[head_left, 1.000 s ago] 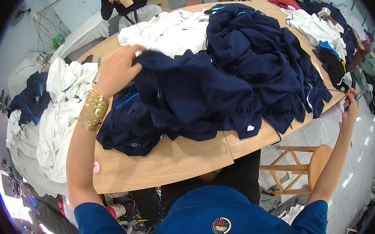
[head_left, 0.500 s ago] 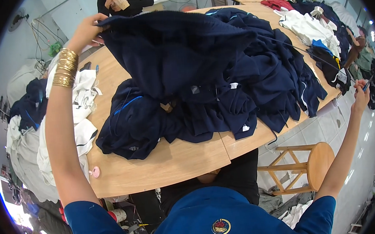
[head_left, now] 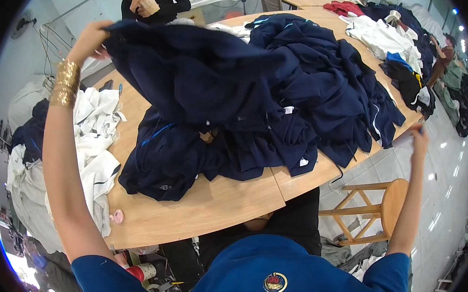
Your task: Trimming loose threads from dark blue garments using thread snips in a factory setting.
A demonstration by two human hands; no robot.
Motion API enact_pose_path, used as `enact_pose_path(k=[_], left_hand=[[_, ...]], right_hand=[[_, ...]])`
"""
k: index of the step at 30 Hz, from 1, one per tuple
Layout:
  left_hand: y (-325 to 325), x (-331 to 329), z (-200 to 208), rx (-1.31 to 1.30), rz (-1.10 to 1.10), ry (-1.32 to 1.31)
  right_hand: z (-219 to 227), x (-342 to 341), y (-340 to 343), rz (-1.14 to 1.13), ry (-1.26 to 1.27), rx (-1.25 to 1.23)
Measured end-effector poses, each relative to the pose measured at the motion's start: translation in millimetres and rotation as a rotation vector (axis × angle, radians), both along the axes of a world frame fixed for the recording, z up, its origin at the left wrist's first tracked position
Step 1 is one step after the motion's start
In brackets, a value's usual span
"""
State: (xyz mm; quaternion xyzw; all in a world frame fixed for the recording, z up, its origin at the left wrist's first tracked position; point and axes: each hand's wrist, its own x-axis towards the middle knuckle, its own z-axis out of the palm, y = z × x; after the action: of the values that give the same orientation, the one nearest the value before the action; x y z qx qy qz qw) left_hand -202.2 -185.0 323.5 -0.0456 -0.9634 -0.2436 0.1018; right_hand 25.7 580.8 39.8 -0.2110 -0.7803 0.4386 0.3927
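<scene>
My left hand (head_left: 95, 40), with gold bangles on its wrist, is closed on the edge of a navy garment (head_left: 185, 73). It holds that edge up at the far left, and the cloth hangs over the table. Beneath and right of it lies a heap of navy garments (head_left: 327, 80), some with white tags. Another bunched navy garment (head_left: 162, 162) with a bright blue stripe sits nearer me. Out to the right, past the table's edge, my right hand (head_left: 419, 141) is closed around a small blue tool (head_left: 421, 129), blurred and mostly hidden by the fingers.
White garments (head_left: 95, 134) pile along the left of the wooden table (head_left: 206, 216), near a small pink object (head_left: 118, 216). White clothes (head_left: 383, 35) and red cloth (head_left: 344, 8) lie far right. A wooden stool (head_left: 393, 208) stands below. Across the table is another person (head_left: 170, 4) holding a cup.
My left hand has moved a little left, drawing the raised garment's edge with it. My right hand has come down and inward from farther right, with the small blue tool.
</scene>
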Motion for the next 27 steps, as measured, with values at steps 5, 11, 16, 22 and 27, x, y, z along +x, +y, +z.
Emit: enact_pose_path(k=[5, 11, 16, 22, 27], left_hand=[[41, 31, -84, -0.137, -0.125, -0.558], [-13, 63, -221, -0.633, -0.288, -0.243], [94, 111, -232, 0.08, -0.634, -0.02], [132, 120, -280, -0.072, -0.688, 0.122], [147, 149, -258, 0.174, -0.711, 0.013]], right_hand=[[6, 19, -185, 0.698, -0.656, -0.118], [-16, -3, -243, 0.552, -0.454, 0.4], [-14, -19, -301, 0.668, -0.342, 0.054], [-24, -30, -391, 0.864, -0.275, -0.071], [-26, -35, -409, 1.001, -0.198, -0.401]])
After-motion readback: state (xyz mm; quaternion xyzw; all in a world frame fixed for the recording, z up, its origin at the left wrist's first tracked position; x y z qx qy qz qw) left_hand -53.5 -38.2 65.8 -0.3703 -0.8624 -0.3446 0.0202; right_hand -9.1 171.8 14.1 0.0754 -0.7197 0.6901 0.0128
